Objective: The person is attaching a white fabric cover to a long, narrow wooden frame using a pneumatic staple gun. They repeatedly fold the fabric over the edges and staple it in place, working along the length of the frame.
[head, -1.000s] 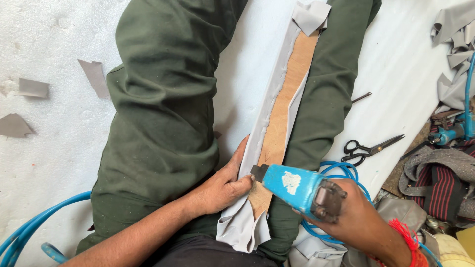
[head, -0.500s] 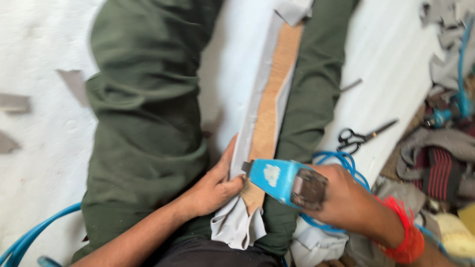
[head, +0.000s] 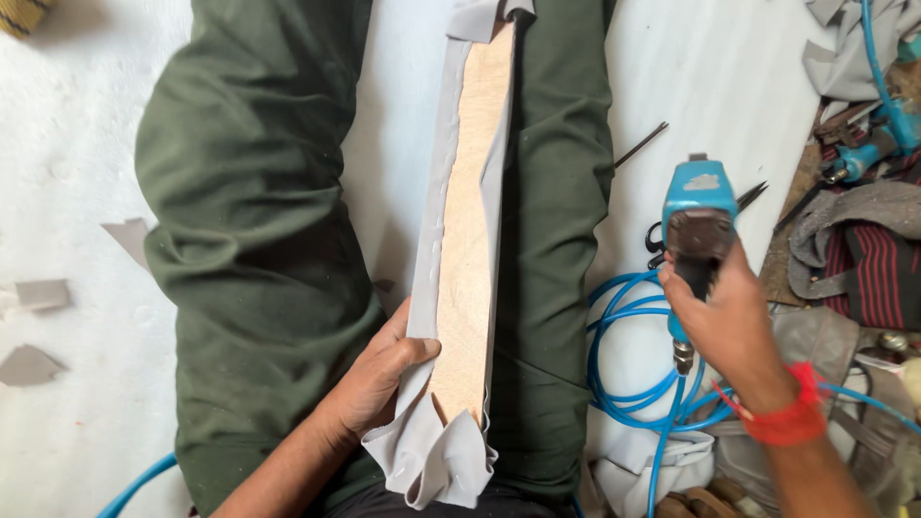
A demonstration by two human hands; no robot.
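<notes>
Resting lengthwise between our two legs in dark green trousers [head: 240,249] is the long, narrow plywood strip wrapped in grey fabric [head: 467,240], bare wood face up, with the cloth folded over both long edges and bunched loose at the near end. We judge the board stiff and light, easy to swing by one end, while the fabric is soft and slack where it is not yet fastened (it would slide or wrinkle if pulled carelessly). The sensible place to hold seems to be where our left hand [head: 379,379] already is: its grip is closed around the near left edge, thumb on top pressing the grey flap onto the wood, fingers underneath. Gripping the cloth alone would likely shift it, so wood and fabric should be pinched together.

Our right hand [head: 731,321] is well apart from the strip, its grip clamped around the handle of the blue pneumatic staple gun [head: 698,216], nose pointing away from us. A coiled blue air hose [head: 628,369] trails from the handle and lies just beside our right leg; it could snag a sweeping move.

Around us, the white floor [head: 67,182] on the left is open apart from a few grey fabric offcuts [head: 38,326]. The right side is crowded: black scissors [head: 743,201] behind the gun, then a heap of tools and cloth [head: 863,221] near the frame's edge.
</notes>
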